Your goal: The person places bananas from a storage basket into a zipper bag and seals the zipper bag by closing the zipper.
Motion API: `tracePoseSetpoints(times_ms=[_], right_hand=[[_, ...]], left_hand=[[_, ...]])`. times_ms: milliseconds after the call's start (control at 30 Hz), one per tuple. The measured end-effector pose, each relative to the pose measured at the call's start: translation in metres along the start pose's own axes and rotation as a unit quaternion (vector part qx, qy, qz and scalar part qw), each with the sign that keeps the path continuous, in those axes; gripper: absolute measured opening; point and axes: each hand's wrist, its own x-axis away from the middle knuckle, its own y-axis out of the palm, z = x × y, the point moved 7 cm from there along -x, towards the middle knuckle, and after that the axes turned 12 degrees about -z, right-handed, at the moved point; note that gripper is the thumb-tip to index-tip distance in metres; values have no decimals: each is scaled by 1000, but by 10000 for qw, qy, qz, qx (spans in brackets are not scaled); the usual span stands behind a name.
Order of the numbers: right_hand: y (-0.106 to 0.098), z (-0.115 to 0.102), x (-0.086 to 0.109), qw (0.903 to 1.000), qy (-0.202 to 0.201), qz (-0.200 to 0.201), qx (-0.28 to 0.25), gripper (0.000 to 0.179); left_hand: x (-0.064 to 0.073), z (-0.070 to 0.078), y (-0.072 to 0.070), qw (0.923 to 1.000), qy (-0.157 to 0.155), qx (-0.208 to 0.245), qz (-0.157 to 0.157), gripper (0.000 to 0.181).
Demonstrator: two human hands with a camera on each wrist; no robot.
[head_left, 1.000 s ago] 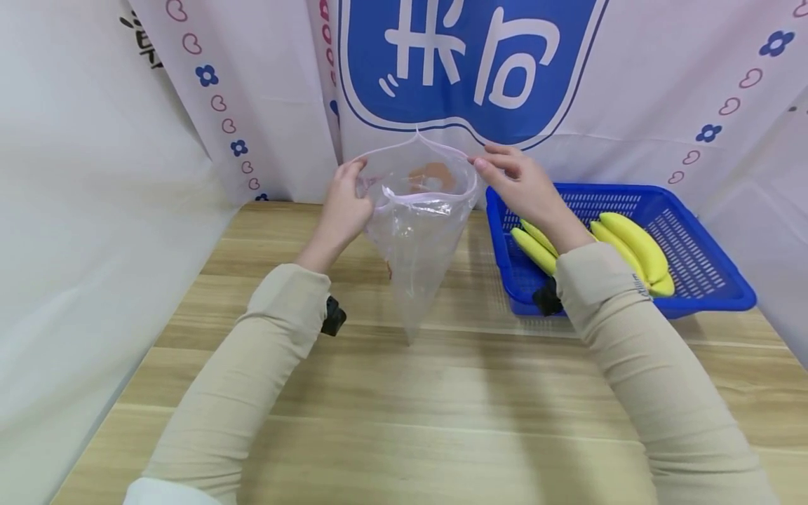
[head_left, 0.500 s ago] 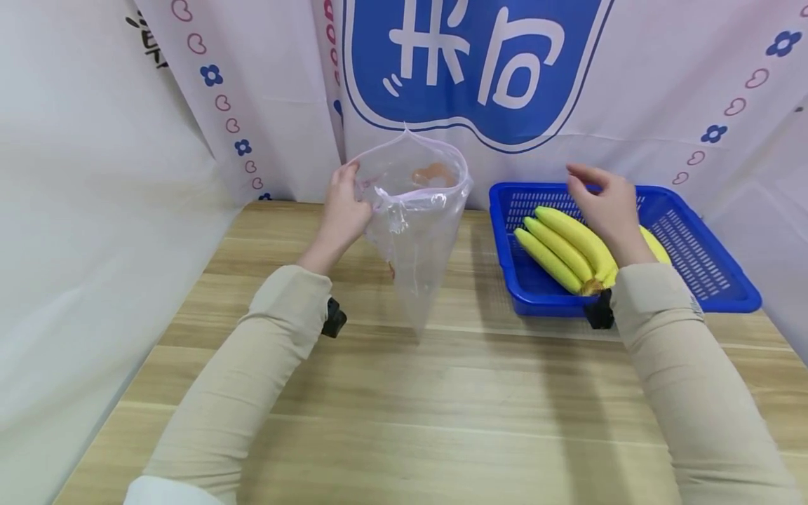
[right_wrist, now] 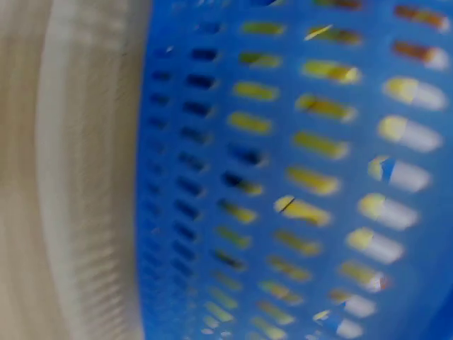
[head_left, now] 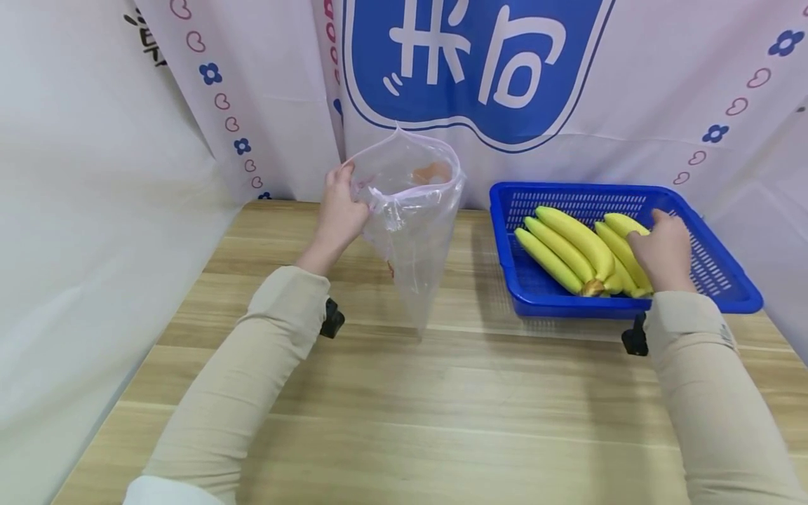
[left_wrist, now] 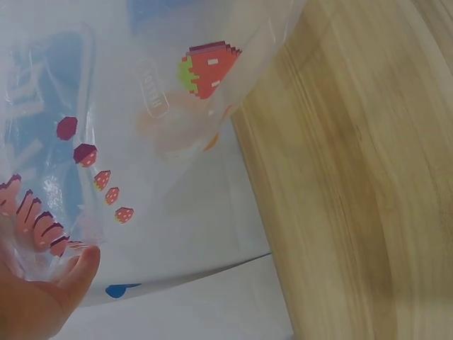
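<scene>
My left hand pinches the left rim of a clear zip-top bag, which hangs with its mouth spread and a lower corner pointing down at the tabletop. Strawberry prints show on the bag in the left wrist view, beside my left thumb. At the right, my right hand is lowered into a blue basket, its thumb against or just above the right-hand bananas. Its other fingertips are hidden. More bananas, joined in a bunch, lie left of it.
A wooden table carries the basket at its right rear. A white cloth backdrop with a blue printed sign hangs behind. The right wrist view is blurred and filled by the basket's slotted wall.
My right hand has let go of the bag's right rim, moved right over the basket and come down at the right-hand bananas. My left hand keeps holding the bag nearly in place.
</scene>
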Motion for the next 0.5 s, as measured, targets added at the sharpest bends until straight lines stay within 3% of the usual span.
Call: tracePoseSetpoints(times_ms=[300, 500], right_hand=[[6, 25, 0, 9965, 472, -668, 155, 64], [8, 30, 2, 9951, 484, -764, 397, 62]], left_hand=[[0, -3, 0, 10000, -56, -67, -2, 80], [-1, -5, 0, 9999, -100, -104, 37, 80]])
